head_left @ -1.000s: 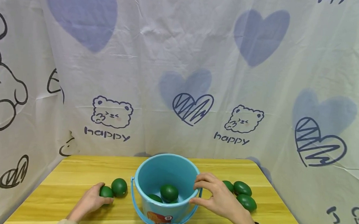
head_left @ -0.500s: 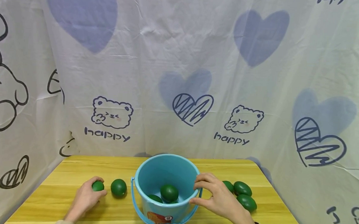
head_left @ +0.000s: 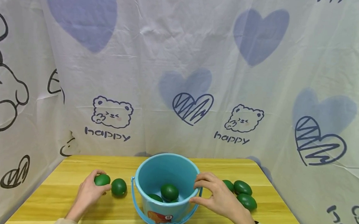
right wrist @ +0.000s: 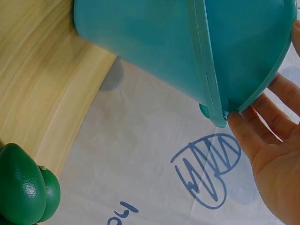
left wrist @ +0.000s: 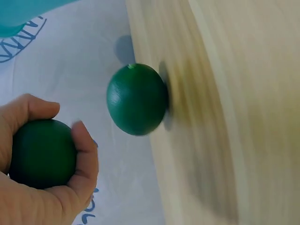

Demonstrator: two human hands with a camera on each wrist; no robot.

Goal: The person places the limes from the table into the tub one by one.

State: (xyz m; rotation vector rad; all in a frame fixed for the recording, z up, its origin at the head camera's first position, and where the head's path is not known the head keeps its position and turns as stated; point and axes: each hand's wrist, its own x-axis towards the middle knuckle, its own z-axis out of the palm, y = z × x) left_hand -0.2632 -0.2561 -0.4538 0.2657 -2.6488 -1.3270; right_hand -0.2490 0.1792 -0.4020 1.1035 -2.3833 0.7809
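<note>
My left hand [head_left: 87, 193] grips a smooth dark green avocado [head_left: 102, 179] between thumb and curled fingers, left of the bucket. In the left wrist view the held avocado [left wrist: 43, 153] sits inside the curve of the fingers. Another avocado [head_left: 119, 187] rests on the table between that hand and the bucket. The light blue bucket [head_left: 166, 210] stands upright, with several avocados [head_left: 169, 192] inside, some partly hidden by its wall. My right hand [head_left: 216, 197] holds the bucket's right rim, fingers and thumb bent at the edge; the right wrist view shows the fingers [right wrist: 248, 133] at the rim.
Several more avocados [head_left: 246, 202] lie grouped on the wooden table [head_left: 84, 166], behind and right of my right hand. The bucket's blue handle [head_left: 135, 205] hangs down across its front. A printed white cloth [head_left: 154, 134] hangs behind and beside the table.
My left hand has lifted the avocado, drawing it left away from its neighbour, then moving it slightly up and right again. My right hand and the bucket have stayed in place.
</note>
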